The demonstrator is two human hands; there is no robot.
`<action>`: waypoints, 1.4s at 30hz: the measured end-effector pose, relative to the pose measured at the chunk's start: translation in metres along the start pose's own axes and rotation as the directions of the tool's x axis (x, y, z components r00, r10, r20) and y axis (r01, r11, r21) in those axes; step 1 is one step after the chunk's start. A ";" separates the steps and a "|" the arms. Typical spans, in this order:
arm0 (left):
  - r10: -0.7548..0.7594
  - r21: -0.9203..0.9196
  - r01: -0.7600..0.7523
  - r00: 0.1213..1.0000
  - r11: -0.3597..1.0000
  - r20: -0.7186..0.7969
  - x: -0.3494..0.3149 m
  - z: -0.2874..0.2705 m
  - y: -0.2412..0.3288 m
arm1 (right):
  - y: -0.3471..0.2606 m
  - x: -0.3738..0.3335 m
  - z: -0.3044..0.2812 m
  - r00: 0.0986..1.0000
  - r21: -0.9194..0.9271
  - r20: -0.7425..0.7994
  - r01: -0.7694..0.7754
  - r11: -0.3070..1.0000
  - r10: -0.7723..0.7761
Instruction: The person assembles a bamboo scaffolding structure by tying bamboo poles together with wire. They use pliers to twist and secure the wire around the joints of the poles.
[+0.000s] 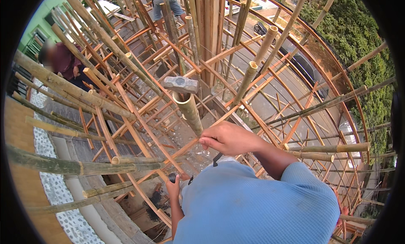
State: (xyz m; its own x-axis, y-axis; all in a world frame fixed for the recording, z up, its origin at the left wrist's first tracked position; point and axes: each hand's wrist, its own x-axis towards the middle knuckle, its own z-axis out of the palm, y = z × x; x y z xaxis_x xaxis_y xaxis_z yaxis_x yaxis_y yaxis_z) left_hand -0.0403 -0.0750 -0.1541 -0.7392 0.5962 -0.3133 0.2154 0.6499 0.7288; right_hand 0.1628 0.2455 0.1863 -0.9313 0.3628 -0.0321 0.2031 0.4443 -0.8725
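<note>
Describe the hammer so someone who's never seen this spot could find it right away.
Start at the round lattice of bamboo poles and orange-brown strips. Near its middle, above the right hand, a grey metal hammer head sits on an upright bamboo pole's cut end. It is the only metal block among bamboo.

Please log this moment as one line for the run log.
right hand: on bamboo pole | hammer head: atop pole | left hand: gripping dark handle

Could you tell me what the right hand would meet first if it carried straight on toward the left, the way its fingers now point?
Probably the thin orange bamboo slat just off the right hand fingertips; the upright bamboo pole sits close above. Depth is unclear here.
</note>
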 end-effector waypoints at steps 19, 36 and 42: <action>0.316 -0.438 -0.250 0.945 0.864 0.084 -0.010 -0.139 0.119 | 0.044 0.120 0.218 0.958 -0.287 -0.085 0.238 0.928 -0.273; 0.032 -0.877 0.072 0.994 0.475 0.100 0.061 -0.194 0.123 | 0.018 0.079 0.250 0.943 0.082 -0.313 -0.093 0.992 0.115; 0.131 -0.948 0.313 0.939 0.058 0.318 0.117 -0.234 0.124 | 0.055 0.037 0.268 0.844 -0.183 -0.482 -0.359 0.915 0.234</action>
State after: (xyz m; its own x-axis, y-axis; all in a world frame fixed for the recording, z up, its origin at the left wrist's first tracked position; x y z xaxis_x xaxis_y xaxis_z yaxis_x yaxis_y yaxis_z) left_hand -0.2493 -0.0344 0.0422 -0.4629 0.7951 -0.3919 -0.8239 -0.2227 0.5212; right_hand 0.0589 0.0641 0.0066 -0.5929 0.8053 0.0034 0.5753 0.4265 -0.6979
